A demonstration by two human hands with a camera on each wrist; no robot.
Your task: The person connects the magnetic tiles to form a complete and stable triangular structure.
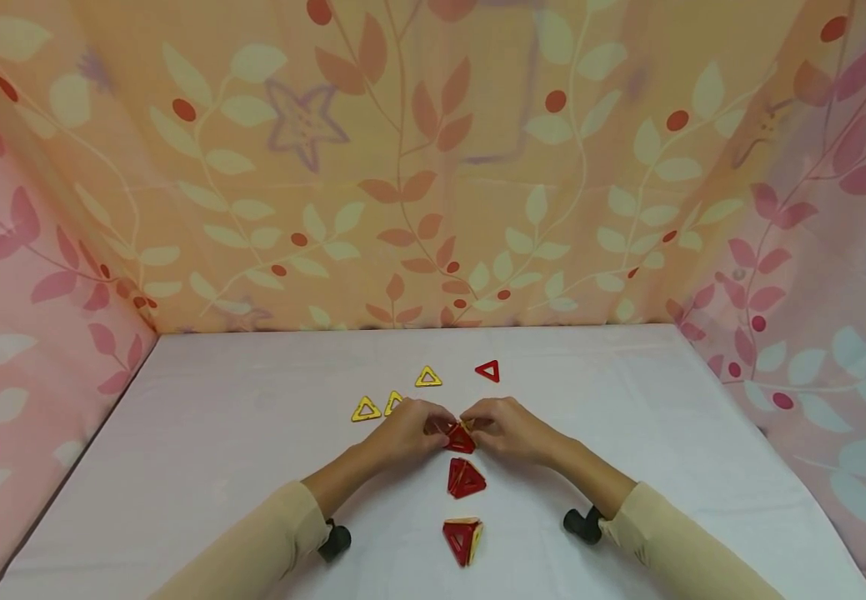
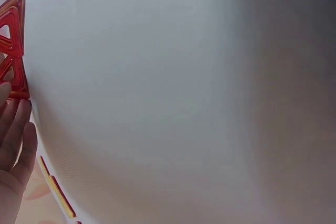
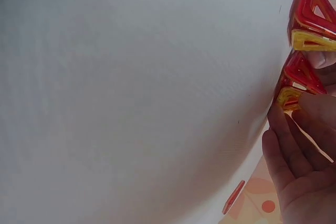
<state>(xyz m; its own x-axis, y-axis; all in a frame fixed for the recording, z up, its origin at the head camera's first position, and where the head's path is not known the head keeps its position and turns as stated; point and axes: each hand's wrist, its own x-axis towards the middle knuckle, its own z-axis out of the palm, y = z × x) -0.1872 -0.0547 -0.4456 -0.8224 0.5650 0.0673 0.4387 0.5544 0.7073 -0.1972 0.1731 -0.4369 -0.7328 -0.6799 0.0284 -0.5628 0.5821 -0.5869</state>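
Note:
Both hands meet at a small pyramid (image 1: 460,439) of red and yellow triangle tiles on the white table. My left hand (image 1: 412,427) pinches its left side with thumb and fingertips. On the other side, my right hand (image 1: 513,429) pinches it; the right wrist view shows the thumb and fingers at a yellow tile (image 3: 289,98) of this pyramid. The fingers partly cover the piece in the head view. Just nearer to me sits a second red pyramid (image 1: 468,480), and a third red-and-yellow pyramid (image 1: 458,533) stands closer still.
Beyond the hands lie flat yellow triangle tiles, one at the back (image 1: 428,384), one at the left (image 1: 366,417), and one partly behind the left hand. A loose red triangle tile (image 1: 496,372) lies back right. Patterned curtains (image 1: 433,250) enclose the table's (image 1: 215,433) back and sides.

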